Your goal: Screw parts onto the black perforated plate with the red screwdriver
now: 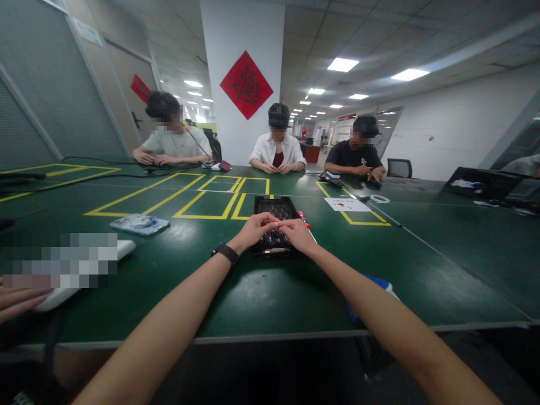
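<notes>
Both my arms reach out over a green table [261,292]. My left hand [253,229] and my right hand [297,232] meet above a black compartment tray [275,211]. The fingers of both hands are pinched together at one spot over the tray. What they pinch is too small to make out. A black watch [225,252] sits on my left wrist. Something red [302,216] shows at the tray's right edge.
Three people sit at the table's far side with their hands on it. Yellow tape boxes [202,198] mark the top. A flat packet [140,224] lies left, a paper sheet [346,205] and tape ring [379,198] right. A blue-and-white object [378,284] lies by my right forearm. Another person's fingers [17,299] show at the left edge.
</notes>
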Demonstrator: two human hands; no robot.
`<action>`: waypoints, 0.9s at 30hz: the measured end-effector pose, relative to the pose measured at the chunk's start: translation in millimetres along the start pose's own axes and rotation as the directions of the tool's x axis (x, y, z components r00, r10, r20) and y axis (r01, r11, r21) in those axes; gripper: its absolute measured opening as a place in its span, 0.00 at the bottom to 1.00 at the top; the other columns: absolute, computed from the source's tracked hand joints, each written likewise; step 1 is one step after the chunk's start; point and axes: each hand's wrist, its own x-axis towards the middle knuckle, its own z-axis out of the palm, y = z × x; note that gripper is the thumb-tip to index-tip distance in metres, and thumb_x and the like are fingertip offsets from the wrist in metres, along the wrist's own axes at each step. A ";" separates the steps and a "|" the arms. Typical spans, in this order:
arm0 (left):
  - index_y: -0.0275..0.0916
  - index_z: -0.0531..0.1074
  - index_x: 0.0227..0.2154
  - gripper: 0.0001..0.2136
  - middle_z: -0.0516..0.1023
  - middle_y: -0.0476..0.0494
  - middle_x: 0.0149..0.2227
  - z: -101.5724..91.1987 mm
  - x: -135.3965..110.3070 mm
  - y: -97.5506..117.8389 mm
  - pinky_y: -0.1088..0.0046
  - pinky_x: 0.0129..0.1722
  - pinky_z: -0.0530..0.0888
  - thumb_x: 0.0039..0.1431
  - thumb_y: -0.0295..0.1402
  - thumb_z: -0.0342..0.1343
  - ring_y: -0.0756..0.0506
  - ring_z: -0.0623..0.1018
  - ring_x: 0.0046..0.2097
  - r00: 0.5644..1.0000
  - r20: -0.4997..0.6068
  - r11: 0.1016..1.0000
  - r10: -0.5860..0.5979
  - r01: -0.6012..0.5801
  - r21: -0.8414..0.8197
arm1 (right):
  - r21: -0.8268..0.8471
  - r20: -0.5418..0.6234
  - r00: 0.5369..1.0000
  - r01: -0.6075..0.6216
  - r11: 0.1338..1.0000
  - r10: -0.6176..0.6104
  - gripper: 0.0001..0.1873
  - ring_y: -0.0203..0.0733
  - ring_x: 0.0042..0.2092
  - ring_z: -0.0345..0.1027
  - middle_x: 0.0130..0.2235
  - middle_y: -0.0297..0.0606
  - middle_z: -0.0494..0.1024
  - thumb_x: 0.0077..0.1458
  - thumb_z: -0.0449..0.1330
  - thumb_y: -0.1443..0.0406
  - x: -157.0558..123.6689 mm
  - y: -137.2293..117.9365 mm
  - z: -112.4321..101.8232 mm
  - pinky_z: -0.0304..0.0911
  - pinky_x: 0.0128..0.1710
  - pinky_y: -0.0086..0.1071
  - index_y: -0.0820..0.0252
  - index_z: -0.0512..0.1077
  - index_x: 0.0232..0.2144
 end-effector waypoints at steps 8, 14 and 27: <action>0.35 0.70 0.41 0.16 0.75 0.42 0.39 -1.1 0.3 4.7 0.74 0.35 0.67 0.54 0.39 0.52 0.48 0.72 0.36 0.995 0.100 0.999 0.028 -0.024 -0.042 | -0.010 0.004 0.999 0.038 0.999 -0.038 0.16 0.31 0.26 0.56 0.22 0.32 0.69 0.50 0.49 0.65 1.1 2.9 1.2 0.51 0.28 0.25 0.64 0.76 0.30; 0.35 0.70 0.41 0.16 0.75 0.42 0.39 -0.2 2.6 1.8 0.76 0.32 0.67 0.55 0.41 0.51 0.50 0.71 0.33 0.996 0.088 1.000 0.020 -0.019 -0.013 | -0.032 0.049 0.997 0.059 0.998 -0.057 0.15 0.30 0.24 0.53 0.22 0.31 0.68 0.49 0.49 0.67 -1.0 0.7 1.3 0.50 0.27 0.25 0.65 0.76 0.30; 0.35 0.69 0.40 0.16 0.74 0.46 0.32 1.2 0.4 1.9 0.77 0.28 0.65 0.55 0.41 0.51 0.53 0.68 0.27 0.998 0.057 0.998 0.033 -0.030 -0.057 | -0.045 0.022 0.999 0.028 0.999 -0.027 0.16 0.29 0.23 0.50 0.20 0.30 0.65 0.49 0.49 0.67 1.1 1.9 2.7 0.47 0.24 0.24 0.64 0.76 0.33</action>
